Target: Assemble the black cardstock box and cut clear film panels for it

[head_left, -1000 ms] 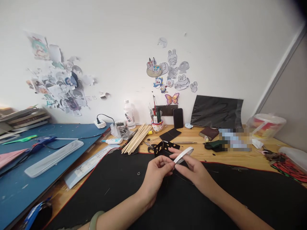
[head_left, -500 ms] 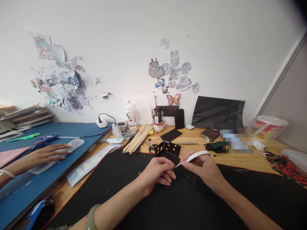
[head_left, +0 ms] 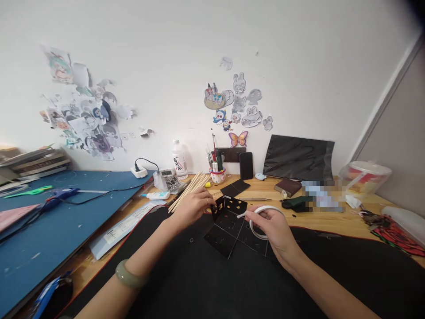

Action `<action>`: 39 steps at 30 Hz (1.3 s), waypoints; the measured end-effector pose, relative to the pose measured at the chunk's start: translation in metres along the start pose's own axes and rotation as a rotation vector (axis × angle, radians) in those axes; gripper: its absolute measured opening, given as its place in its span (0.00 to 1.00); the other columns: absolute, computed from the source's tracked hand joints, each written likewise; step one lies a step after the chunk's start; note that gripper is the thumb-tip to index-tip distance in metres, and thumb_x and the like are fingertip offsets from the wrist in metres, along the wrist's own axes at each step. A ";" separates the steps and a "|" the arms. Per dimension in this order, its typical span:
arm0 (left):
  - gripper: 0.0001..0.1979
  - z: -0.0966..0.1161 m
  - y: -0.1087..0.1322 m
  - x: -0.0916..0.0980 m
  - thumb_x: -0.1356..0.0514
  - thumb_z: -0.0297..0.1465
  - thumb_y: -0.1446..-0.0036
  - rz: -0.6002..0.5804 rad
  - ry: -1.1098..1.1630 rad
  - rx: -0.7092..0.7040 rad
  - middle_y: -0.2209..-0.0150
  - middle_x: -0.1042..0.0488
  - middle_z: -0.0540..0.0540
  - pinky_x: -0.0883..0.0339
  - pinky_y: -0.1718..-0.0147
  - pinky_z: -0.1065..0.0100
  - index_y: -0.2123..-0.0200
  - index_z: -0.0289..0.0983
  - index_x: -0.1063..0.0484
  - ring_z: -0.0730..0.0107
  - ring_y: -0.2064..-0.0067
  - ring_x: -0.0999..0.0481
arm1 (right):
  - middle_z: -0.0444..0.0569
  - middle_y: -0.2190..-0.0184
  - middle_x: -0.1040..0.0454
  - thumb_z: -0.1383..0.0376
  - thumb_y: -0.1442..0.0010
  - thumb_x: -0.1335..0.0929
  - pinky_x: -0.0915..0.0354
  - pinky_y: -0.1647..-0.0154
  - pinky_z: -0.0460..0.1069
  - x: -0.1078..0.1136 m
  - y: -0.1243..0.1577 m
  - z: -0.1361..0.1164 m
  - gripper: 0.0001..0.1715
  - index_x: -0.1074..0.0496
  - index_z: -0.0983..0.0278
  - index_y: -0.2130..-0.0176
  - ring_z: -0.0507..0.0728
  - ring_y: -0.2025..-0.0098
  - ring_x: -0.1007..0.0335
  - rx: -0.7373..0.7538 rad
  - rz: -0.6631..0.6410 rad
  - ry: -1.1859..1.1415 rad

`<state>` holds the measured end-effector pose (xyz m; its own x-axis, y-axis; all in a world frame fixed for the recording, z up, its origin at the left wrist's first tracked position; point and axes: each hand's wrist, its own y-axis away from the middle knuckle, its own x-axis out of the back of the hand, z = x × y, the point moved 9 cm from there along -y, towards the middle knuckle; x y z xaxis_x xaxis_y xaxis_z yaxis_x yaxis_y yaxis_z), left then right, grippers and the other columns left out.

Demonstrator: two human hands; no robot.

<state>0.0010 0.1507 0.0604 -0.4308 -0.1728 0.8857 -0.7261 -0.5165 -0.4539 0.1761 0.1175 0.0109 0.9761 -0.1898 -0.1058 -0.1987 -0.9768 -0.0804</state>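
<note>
My right hand [head_left: 274,226] grips a roll of white tape [head_left: 257,235], a short loose end sticking out by the thumb. Just left of it is a black cut card piece [head_left: 227,227], its far panels folded upright with cut-out holes and its other panels flat on the black mat [head_left: 186,274]. My left hand [head_left: 194,204], a green bangle at its wrist, reaches to the far left side of the card piece. Its fingers curl downward where the scissors lay earlier; what the fingertips hold is hidden.
A bundle of wooden sticks [head_left: 189,192] lies beside my left hand. Behind stand a pen cup [head_left: 217,176], a bottle [head_left: 179,160] and a phone [head_left: 246,165]. A blue mat [head_left: 66,230] with a cable covers the left; a tub [head_left: 367,176] stands at right.
My left hand has left the tape end and moved left and away from me. The tape roll has turned, showing its ring. Another person's hand and a clear plastic box are gone from the left.
</note>
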 end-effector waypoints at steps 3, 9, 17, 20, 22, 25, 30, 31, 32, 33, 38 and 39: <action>0.15 0.006 0.000 -0.002 0.53 0.29 0.40 -0.028 -0.006 -0.041 0.63 0.26 0.43 0.39 0.58 0.65 0.60 0.38 0.27 0.64 0.57 0.33 | 0.46 0.80 0.26 0.59 0.61 0.26 0.39 0.72 0.46 0.001 -0.002 0.000 0.16 0.29 0.66 0.75 0.54 0.74 0.31 -0.009 0.039 -0.019; 0.10 0.026 -0.004 0.010 0.47 0.30 0.43 0.032 0.071 -0.076 0.56 0.29 0.44 0.41 0.56 0.62 0.66 0.41 0.24 0.62 0.54 0.36 | 0.46 0.80 0.27 0.60 0.62 0.26 0.39 0.73 0.47 0.004 -0.004 -0.008 0.14 0.28 0.66 0.76 0.54 0.75 0.31 0.021 0.057 0.008; 0.04 0.037 -0.009 0.005 0.38 0.32 0.50 0.031 0.432 0.109 0.68 0.28 0.46 0.39 0.60 0.66 0.71 0.38 0.25 0.66 0.60 0.33 | 0.45 0.79 0.28 0.60 0.60 0.28 0.37 0.70 0.48 0.002 -0.002 -0.029 0.11 0.30 0.64 0.77 0.55 0.73 0.31 0.127 0.021 0.168; 0.06 0.032 -0.008 0.000 0.36 0.33 0.53 0.074 0.564 0.222 0.68 0.30 0.46 0.39 0.60 0.66 0.73 0.37 0.27 0.66 0.62 0.32 | 0.46 0.77 0.27 0.59 0.61 0.27 0.35 0.69 0.48 -0.001 -0.002 -0.030 0.13 0.30 0.64 0.78 0.56 0.72 0.30 0.167 0.000 0.164; 0.07 0.031 -0.007 -0.004 0.36 0.33 0.54 0.080 0.629 0.252 0.70 0.29 0.47 0.40 0.60 0.66 0.73 0.37 0.29 0.66 0.62 0.32 | 0.46 0.78 0.27 0.59 0.61 0.27 0.35 0.70 0.48 -0.002 -0.001 -0.026 0.12 0.30 0.64 0.78 0.56 0.72 0.29 0.152 -0.003 0.169; 0.08 0.028 -0.006 -0.009 0.35 0.34 0.55 0.094 0.672 0.302 0.71 0.29 0.47 0.41 0.62 0.66 0.74 0.36 0.29 0.66 0.62 0.33 | 0.46 0.79 0.26 0.61 0.60 0.27 0.35 0.70 0.48 -0.003 0.000 -0.020 0.11 0.30 0.64 0.77 0.57 0.72 0.28 0.116 -0.010 0.187; 0.08 0.026 -0.003 -0.015 0.35 0.34 0.56 0.126 0.704 0.347 0.72 0.28 0.47 0.42 0.63 0.66 0.73 0.37 0.27 0.64 0.62 0.33 | 0.45 0.79 0.26 0.62 0.58 0.28 0.37 0.71 0.48 -0.006 0.004 -0.013 0.09 0.30 0.64 0.77 0.57 0.72 0.29 0.076 -0.024 0.250; 0.08 0.027 -0.003 -0.016 0.35 0.34 0.55 0.128 0.705 0.346 0.72 0.28 0.47 0.42 0.63 0.66 0.72 0.37 0.27 0.64 0.62 0.33 | 0.45 0.80 0.26 0.61 0.58 0.28 0.37 0.72 0.48 -0.007 0.005 -0.012 0.10 0.30 0.64 0.76 0.57 0.73 0.29 0.068 -0.035 0.251; 0.07 0.027 -0.003 -0.016 0.35 0.34 0.55 0.129 0.704 0.339 0.72 0.28 0.47 0.41 0.63 0.66 0.70 0.38 0.26 0.64 0.61 0.33 | 0.45 0.80 0.26 0.61 0.58 0.28 0.38 0.72 0.48 -0.008 0.005 -0.011 0.10 0.30 0.64 0.76 0.57 0.73 0.29 0.059 -0.045 0.246; 0.07 0.028 -0.003 -0.016 0.35 0.33 0.54 0.131 0.699 0.326 0.72 0.28 0.47 0.41 0.63 0.66 0.69 0.38 0.25 0.64 0.61 0.34 | 0.45 0.80 0.26 0.61 0.58 0.28 0.38 0.72 0.48 -0.009 0.006 -0.011 0.10 0.30 0.64 0.77 0.57 0.73 0.29 0.045 -0.050 0.238; 0.07 0.032 -0.005 -0.015 0.37 0.32 0.51 0.140 0.659 0.251 0.73 0.27 0.47 0.40 0.60 0.66 0.66 0.40 0.24 0.64 0.62 0.35 | 0.46 0.80 0.25 0.60 0.62 0.26 0.38 0.72 0.48 -0.004 0.006 -0.003 0.13 0.29 0.64 0.77 0.57 0.73 0.29 -0.035 -0.014 0.169; 0.07 0.033 -0.005 -0.015 0.37 0.32 0.51 0.137 0.648 0.244 0.73 0.27 0.47 0.40 0.60 0.66 0.66 0.40 0.23 0.65 0.62 0.35 | 0.46 0.80 0.25 0.60 0.63 0.26 0.38 0.72 0.48 -0.004 0.005 -0.001 0.13 0.29 0.65 0.77 0.57 0.73 0.29 -0.050 -0.012 0.150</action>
<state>0.0286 0.1286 0.0529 -0.7974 0.2447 0.5516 -0.5337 -0.7124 -0.4556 0.1715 0.1130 0.0114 0.9814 -0.1868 0.0443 -0.1855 -0.9822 -0.0307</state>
